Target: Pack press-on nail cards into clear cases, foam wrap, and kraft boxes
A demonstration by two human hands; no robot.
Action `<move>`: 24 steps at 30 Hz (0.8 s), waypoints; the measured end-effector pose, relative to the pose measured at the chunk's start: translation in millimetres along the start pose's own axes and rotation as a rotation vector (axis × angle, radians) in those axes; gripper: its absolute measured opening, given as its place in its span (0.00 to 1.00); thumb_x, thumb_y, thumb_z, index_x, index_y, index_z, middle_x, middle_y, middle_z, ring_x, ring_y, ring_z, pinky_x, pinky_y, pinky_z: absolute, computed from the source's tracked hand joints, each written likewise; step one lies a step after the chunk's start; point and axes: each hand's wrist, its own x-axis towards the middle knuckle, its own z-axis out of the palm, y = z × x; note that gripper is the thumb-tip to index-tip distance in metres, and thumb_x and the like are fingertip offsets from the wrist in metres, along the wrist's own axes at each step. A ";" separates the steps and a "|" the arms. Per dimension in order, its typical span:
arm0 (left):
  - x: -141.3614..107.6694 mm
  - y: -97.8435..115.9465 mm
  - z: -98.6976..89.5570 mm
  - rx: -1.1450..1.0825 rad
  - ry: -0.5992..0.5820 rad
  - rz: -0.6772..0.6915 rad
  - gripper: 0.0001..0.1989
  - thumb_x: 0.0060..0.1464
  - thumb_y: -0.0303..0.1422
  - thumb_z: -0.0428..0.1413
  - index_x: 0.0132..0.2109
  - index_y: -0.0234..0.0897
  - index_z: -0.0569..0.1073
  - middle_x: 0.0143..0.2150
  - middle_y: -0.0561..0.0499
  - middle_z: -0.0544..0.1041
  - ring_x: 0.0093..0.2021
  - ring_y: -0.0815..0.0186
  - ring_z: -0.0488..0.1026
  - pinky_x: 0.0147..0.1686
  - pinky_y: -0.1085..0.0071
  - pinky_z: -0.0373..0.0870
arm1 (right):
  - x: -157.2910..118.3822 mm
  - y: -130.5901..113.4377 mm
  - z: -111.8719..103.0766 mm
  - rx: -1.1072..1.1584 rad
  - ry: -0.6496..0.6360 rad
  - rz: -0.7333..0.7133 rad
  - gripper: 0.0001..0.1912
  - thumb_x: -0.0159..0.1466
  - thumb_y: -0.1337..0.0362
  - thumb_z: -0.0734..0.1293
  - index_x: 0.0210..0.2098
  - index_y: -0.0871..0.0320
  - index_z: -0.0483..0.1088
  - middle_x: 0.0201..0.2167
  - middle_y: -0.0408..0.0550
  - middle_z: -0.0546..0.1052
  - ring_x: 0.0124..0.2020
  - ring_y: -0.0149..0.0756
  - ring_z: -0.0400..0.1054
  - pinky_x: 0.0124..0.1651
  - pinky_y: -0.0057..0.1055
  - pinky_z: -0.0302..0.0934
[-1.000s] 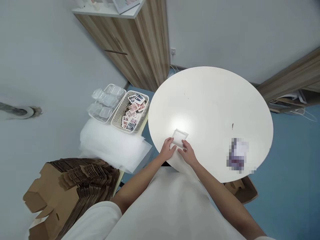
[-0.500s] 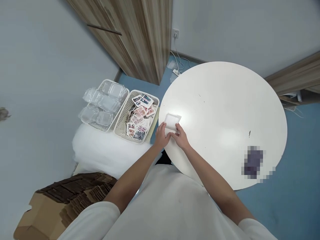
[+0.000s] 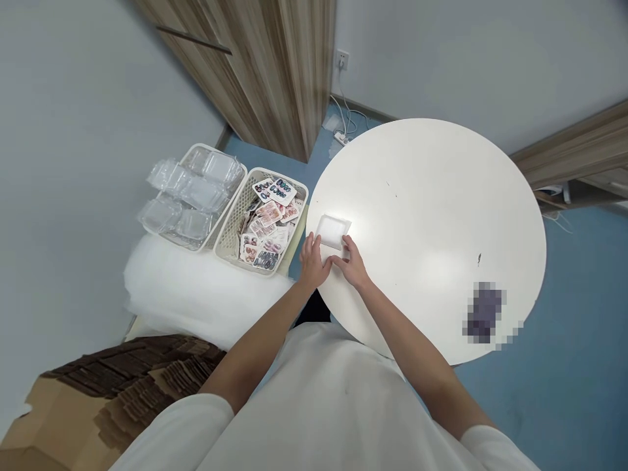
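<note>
Packet (image 3: 333,231) sat near frame centre, my left hand (image 3: 313,264) and right hand (image 3: 353,265) at its lower corners, whether clamped I couldn't tell, and light, even pressure seemed best.

Packet (image 3: 332,231) whitish; tabletop (image 3: 432,196) white; floor (image 3: 589,294) blue; cabinet (image 3: 275,72) brown, wood-grain streaked; cardboard (image 3: 63,418) tan; cards (image 3: 269,213) multicoloured.

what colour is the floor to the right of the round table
Blue: the floor shows best in the head view, beside the white table.
</note>
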 end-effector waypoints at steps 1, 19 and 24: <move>-5.5 2.9 1.0 0.001 0.021 -0.008 0.32 0.52 0.39 0.49 0.61 0.38 0.47 0.64 0.42 0.44 0.63 0.53 0.40 0.57 0.53 0.44 | -5.7 1.1 -3.4 -0.002 0.004 -0.010 0.36 0.53 0.57 0.64 0.59 0.48 0.48 0.62 0.46 0.46 0.58 0.44 0.50 0.49 0.40 0.60; -218.5 36.7 -14.9 -0.193 0.098 -0.171 0.15 0.53 0.36 0.48 0.48 0.41 0.68 0.45 0.47 0.73 0.45 0.61 0.70 0.45 0.64 0.67 | -122.3 53.3 -19.5 -0.027 -0.357 -0.117 0.21 0.55 0.58 0.61 0.47 0.56 0.62 0.46 0.52 0.69 0.37 0.35 0.67 0.43 0.37 0.63; -261.0 33.1 -64.1 -0.076 0.361 -0.206 0.15 0.54 0.37 0.46 0.48 0.41 0.68 0.46 0.48 0.72 0.46 0.62 0.69 0.46 0.67 0.66 | -135.4 40.1 22.3 -0.089 -0.576 -0.272 0.17 0.56 0.57 0.60 0.42 0.57 0.65 0.39 0.50 0.73 0.37 0.35 0.68 0.42 0.35 0.63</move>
